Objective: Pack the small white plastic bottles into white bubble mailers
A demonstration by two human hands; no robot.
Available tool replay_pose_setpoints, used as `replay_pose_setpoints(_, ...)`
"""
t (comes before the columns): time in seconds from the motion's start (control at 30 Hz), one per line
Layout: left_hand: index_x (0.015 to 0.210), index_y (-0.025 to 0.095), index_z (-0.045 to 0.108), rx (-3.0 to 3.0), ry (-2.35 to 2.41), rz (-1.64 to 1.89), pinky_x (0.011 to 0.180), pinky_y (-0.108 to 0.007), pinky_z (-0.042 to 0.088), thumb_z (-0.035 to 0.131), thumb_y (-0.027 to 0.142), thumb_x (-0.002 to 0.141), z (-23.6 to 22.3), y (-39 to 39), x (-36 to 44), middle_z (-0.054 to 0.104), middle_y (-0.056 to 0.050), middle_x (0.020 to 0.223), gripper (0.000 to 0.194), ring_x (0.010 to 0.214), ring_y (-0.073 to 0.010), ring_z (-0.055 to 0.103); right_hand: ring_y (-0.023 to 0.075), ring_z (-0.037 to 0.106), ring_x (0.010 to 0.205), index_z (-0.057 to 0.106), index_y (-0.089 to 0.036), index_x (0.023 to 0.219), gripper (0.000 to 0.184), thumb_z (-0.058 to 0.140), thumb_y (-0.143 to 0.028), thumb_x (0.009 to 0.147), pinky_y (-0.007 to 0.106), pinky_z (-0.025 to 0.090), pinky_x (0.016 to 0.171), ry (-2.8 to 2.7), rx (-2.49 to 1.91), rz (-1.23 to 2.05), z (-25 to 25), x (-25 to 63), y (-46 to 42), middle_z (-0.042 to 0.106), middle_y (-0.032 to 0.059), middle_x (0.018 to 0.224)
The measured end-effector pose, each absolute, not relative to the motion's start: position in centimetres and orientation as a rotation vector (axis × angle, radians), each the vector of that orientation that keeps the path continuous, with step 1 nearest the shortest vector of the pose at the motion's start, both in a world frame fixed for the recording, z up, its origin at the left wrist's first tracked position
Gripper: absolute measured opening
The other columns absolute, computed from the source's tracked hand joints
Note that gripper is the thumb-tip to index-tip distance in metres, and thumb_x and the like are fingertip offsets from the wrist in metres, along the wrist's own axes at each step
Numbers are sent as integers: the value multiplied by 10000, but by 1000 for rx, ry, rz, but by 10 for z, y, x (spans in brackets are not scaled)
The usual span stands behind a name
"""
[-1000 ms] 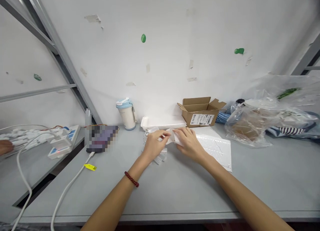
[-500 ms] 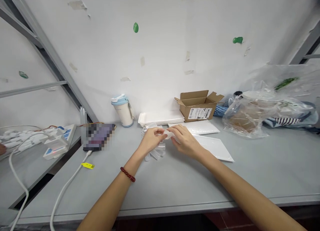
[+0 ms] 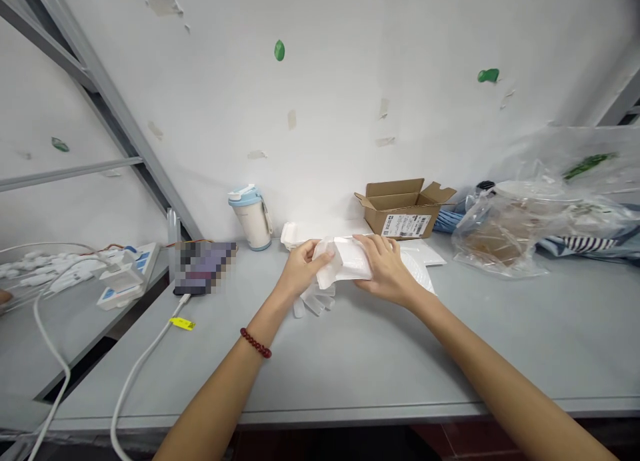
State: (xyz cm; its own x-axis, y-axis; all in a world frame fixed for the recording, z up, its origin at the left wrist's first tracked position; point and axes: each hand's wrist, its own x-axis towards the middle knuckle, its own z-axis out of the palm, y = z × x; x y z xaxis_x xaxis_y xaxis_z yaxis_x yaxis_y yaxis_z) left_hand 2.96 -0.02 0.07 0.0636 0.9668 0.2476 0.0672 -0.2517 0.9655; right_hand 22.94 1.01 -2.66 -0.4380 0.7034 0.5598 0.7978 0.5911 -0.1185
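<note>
Raised since the earlier frame, the white, glossy, creased plastic packet (image 3: 350, 261) spans both hands: left hand (image 3: 304, 264) pinching its translucent flap (thin, crinkled), right hand (image 3: 384, 264) gripping its body.

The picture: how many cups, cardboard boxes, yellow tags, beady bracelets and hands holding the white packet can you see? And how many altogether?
Cup: 1
Cardboard box: 1
Yellow tag: 1
Beaded bracelet: 1
Hands holding the white packet: 2, the left hand and right hand
Total: 6
</note>
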Motion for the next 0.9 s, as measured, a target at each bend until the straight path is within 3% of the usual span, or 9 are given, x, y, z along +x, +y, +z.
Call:
replay_pose_setpoints(0.2, 814, 142, 686, 1489, 1148, 1080, 555, -241, 445, 730, 336, 640, -2, -7, 40, 678, -37, 749, 264, 660, -164, 597, 299, 439, 1043, 391, -144, 1265, 608, 576, -277, 701, 412, 317, 887, -2231, -1032, -266, -28, 223, 8, 496, 156, 1131)
replay_pose_setpoints(0.47, 742, 140, 676, 1432, 1243, 1273, 481, -228, 435, 707, 401, 653, 9, 5, 12, 652, -48, 710, 277, 610, -142, 587, 307, 418, 1035, 421, -117, 1252, 570, 554, -242, 712, 418, 309, 887, -2137, -1273, -431, -25, 237, 17, 484, 166, 1120)
replay_pose_setpoints(0.7, 641, 173, 720, 1668, 1370, 875, 376, -186, 331, 759, 296, 569, 22, 7, -35, 612, -30, 570, 147, 490, -106, 491, 291, 435, 973, 399, -152, 1255, 571, 537, -256, 711, 409, 306, 837, -2098, -1443, -381, -26, 248, 25, 507, 137, 1060)
replay_pose_setpoints(0.9, 543, 185, 713, 1752, 1327, 673, 323, -172, 261, 767, 314, 540, 19, 7, -38, 595, -24, 510, 140, 429, -97, 448, 297, 439, 988, 393, -163, 1259, 572, 544, -256, 715, 397, 304, 815, -2175, -1448, -380, -32, 242, 24, 515, 140, 1077)
